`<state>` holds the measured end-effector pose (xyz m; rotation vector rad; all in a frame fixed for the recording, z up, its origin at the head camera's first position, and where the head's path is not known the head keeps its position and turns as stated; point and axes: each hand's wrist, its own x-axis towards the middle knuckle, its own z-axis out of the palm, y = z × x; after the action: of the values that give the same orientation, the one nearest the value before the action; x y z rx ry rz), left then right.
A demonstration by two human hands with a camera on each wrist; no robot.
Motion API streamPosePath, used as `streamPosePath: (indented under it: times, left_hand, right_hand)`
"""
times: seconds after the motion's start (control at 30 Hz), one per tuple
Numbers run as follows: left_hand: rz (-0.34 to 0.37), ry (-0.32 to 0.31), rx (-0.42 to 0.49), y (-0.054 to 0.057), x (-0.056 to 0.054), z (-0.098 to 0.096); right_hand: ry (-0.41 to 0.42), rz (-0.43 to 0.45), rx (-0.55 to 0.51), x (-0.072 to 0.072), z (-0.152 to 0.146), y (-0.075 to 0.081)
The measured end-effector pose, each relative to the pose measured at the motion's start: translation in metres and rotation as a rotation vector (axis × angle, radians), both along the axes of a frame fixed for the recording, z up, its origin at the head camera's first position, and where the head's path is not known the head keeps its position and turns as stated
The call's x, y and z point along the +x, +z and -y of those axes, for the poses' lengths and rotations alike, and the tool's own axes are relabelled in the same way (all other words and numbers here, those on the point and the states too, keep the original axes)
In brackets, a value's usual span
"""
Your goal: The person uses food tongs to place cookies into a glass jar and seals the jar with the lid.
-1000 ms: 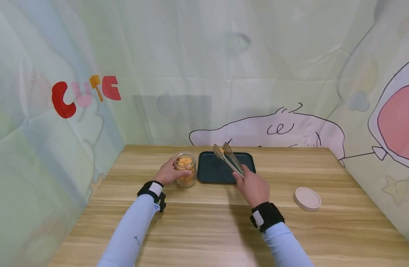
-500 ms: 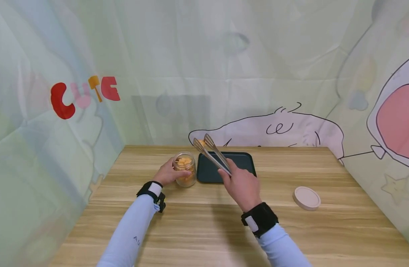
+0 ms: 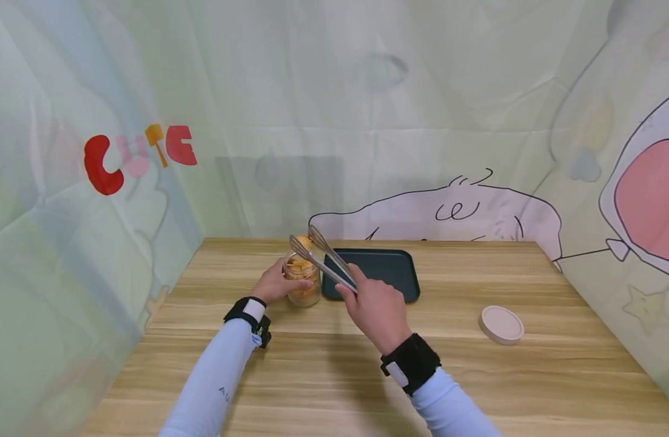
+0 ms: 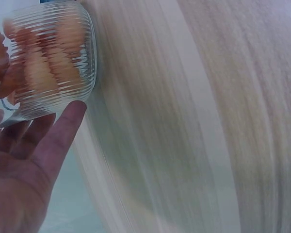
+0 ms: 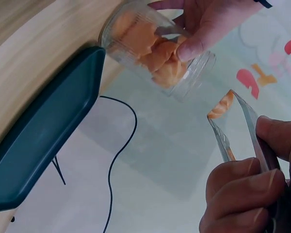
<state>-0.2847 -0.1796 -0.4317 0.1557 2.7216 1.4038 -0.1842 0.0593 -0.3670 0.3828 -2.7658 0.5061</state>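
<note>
My left hand (image 3: 276, 283) grips a clear glass jar (image 3: 305, 298) that stands on the wooden table and holds several orange, chip-like pieces (image 5: 157, 56). Ridges run round the jar's glass in the left wrist view, where the left hand (image 4: 36, 162) curves against its side. In my right hand (image 3: 379, 311) is a pair of metal tongs (image 3: 334, 274) with slotted ends. Between the tong tips an orange piece (image 5: 221, 105) is pinched. In the head view the tips overlap the jar's mouth; the right wrist view shows them apart from its rim.
Right beside the jar lies a dark teal tray (image 3: 391, 273), its inside bare where it shows. A round pale pink lid (image 3: 501, 325) rests on the table (image 3: 449, 376) at the right. A printed curtain (image 3: 268, 182) stands behind the table's back edge.
My right hand has carried the tongs and the pinched orange piece leftward, from over the tray to the jar's mouth. My left hand and the jar have stayed put.
</note>
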Motion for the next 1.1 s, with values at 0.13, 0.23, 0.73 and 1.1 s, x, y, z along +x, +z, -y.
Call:
streamPosePath:
  times: [0.13,0.23,0.73,1.1]
  left_hand:
    - [0.02,0.01,0.003,0.0,0.001,0.0]
    - [0.029,0.017,0.014,0.0,0.002,-0.001]
    - [0.015,0.008,0.013,-0.003,0.0,0.001]
    - [0.005,0.003,0.026,-0.004,-0.001,0.001]
  right_hand:
    - [0.005,-0.003,0.022,0.002,0.005,-0.001]
    - [0.011,0.0,0.042,0.002,0.007,-0.003]
    - [0.003,0.011,0.007,-0.001,0.001,-0.005]
    - [-0.022,0.027,-0.035,-0.001,-0.005,-0.004]
